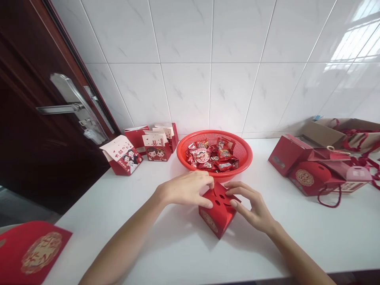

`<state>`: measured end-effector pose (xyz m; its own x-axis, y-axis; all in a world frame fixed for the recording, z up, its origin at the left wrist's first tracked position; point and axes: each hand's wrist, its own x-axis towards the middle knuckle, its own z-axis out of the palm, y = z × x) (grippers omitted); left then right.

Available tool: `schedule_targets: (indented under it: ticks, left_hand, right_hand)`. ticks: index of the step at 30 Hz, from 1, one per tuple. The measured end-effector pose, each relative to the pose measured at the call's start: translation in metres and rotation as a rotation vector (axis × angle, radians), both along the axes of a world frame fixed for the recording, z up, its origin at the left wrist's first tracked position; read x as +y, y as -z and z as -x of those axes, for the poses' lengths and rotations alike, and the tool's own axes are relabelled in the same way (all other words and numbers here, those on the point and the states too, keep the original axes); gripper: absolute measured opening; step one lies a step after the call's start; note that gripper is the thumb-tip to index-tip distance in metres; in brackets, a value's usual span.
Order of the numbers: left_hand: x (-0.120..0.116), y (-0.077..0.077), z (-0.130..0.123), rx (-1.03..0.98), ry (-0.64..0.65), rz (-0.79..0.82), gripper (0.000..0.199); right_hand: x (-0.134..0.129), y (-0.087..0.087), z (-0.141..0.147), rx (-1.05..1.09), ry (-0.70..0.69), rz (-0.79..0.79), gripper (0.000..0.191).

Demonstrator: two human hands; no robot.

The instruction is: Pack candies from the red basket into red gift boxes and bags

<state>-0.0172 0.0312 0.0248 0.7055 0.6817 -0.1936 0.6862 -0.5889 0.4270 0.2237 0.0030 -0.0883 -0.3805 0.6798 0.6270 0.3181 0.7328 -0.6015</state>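
Observation:
A small red candy box (219, 219) with a gold round emblem sits on the white table in front of me, one corner pointing my way. Its top flaps are folded inward, and dark oval holes show between them. My left hand (190, 190) grips the box's left and far side, thumb and bent fingers on the flaps. From the right, my right hand (251, 204) holds the top edges between thumb and fingers. Just behind the box stands a red plastic basket (244, 158) holding many wrapped candies (208, 156).
Several red-and-cream printed boxes (156, 146) stand left of the basket. Red boxes (308, 178) with cord handles and an open cardboard carton (320, 132) of ribbons lie at right. A larger red piece (38, 251) is near left. A dark door (26, 118) borders the table.

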Motion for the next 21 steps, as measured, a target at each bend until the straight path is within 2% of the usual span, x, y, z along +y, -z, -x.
schedule_targets:
  ticks: [2,5,10,15,21]
  left_hand:
    - [0.001,0.002,-0.002,0.019,-0.048,-0.013,0.034]
    - [0.001,0.002,-0.004,0.022,-0.05,0.027,0.045]
    - [0.0,0.0,-0.005,0.089,-0.038,0.107,0.026]
    - [-0.004,0.003,-0.009,0.118,-0.036,0.132,0.02]
    - [-0.009,0.012,-0.016,0.088,-0.008,0.116,0.022]
  right_hand:
    - [-0.001,0.0,0.0,0.004,0.006,0.016,0.012]
    - [-0.001,-0.001,0.0,-0.001,0.001,0.031,0.012]
    - [-0.002,0.0,0.002,-0.052,0.014,0.046,0.016]
    - [-0.002,-0.001,0.0,-0.135,0.053,0.001,0.024]
    - [-0.018,-0.016,-0.004,-0.383,0.121,-0.096,0.055]
